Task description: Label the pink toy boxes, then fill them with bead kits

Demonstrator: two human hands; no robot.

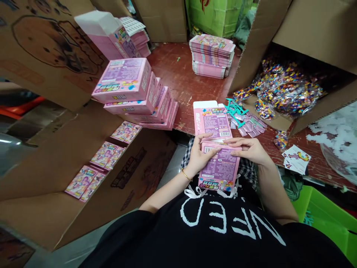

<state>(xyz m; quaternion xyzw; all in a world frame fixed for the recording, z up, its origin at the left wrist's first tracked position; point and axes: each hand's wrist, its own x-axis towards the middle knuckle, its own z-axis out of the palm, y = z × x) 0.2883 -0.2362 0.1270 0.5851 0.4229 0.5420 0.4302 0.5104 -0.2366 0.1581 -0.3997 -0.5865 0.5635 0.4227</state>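
Note:
A pink printed carton box [220,169] lies against my lap, held at its top end by both hands. My left hand [199,154] grips its left top corner with fingers curled over the flap. My right hand [249,149] presses on the top right edge with fingers closed on it. Just beyond, an open flat pink box [212,121] with a white flap lies on the red table [181,78].
Assembled pink boxes [134,93] are stacked at left. A pile of flat cartons [212,54] sits at the back. Teal plastic pieces and small sachets [242,117] lie right of the open box. A cardboard box holds colourful bead bags [284,91]. Pink boxes [104,156] lie inside a carton at left.

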